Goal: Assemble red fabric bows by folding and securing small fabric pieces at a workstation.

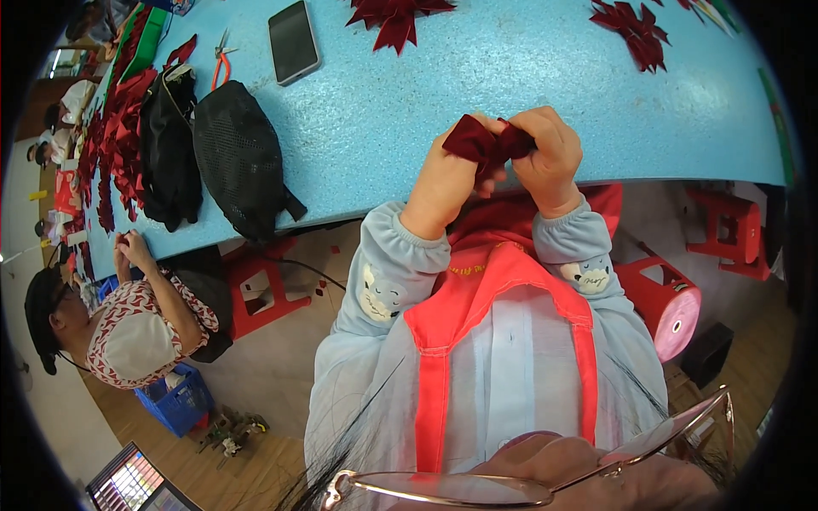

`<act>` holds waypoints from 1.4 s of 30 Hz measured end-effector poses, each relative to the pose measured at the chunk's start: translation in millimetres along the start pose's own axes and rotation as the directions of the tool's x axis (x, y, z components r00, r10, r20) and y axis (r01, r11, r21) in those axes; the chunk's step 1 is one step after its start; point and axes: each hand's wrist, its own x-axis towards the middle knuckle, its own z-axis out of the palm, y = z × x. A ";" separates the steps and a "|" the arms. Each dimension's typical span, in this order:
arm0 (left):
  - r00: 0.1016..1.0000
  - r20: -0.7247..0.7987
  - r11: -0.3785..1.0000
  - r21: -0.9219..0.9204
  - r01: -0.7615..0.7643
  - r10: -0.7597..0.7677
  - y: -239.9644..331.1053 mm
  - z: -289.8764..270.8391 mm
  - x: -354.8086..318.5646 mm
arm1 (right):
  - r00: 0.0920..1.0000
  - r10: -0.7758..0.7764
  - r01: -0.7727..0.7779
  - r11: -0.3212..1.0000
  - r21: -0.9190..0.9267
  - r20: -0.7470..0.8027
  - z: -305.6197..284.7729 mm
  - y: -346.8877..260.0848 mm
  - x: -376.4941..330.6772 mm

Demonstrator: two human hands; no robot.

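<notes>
Over the near edge of the blue table [383, 145], my two hands meet at chest height around a dark red velvet ribbon bow [475, 145]. My left hand [443, 187] is closed on the bow's left loop, its fingers curled beneath. My right hand [550, 157] pinches the other side between thumb and fingers. The exact grip at the bow's middle is partly hidden by the fingers. Farther back on the table lie a finished-looking dark red bow [399, 21] and another one [635, 36] to the right.
Left on the table are a black mesh bag [239, 153], a black pouch [169, 153], a phone [294, 44], orange-handled pliers [221, 66] and piled red ribbons [128, 128]. A co-worker [141, 332] sits at the left. Red stools [728, 228] and a pink roll [679, 322] stand below table height.
</notes>
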 end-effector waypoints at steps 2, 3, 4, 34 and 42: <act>0.992 0.055 0.993 -0.044 0.114 -0.112 3.4 -3.7 -0.1 | 1.000 0.006 -0.006 1.000 0.024 -0.010 0.8 -1.0 -4.4; 0.992 0.055 0.993 -0.044 0.112 -0.110 0.6 -2.8 -0.8 | 1.000 0.011 -0.010 0.999 0.047 -0.022 0.8 -2.2 -7.4; 0.998 0.018 0.992 -0.108 0.062 -0.060 -3.2 -1.3 -1.3 | 0.999 0.009 -0.007 0.997 0.072 -0.037 1.9 -2.5 -6.2; 0.875 0.292 0.921 -0.170 -0.351 0.387 -14.1 -2.8 -9.5 | 0.997 -0.042 0.058 0.967 0.250 -0.068 -2.6 -12.2 -10.8; 0.891 0.229 0.918 -0.159 -0.364 0.393 -12.8 -1.5 -18.4 | 0.988 0.032 0.022 0.942 0.335 -0.154 -1.5 -22.2 -7.6</act>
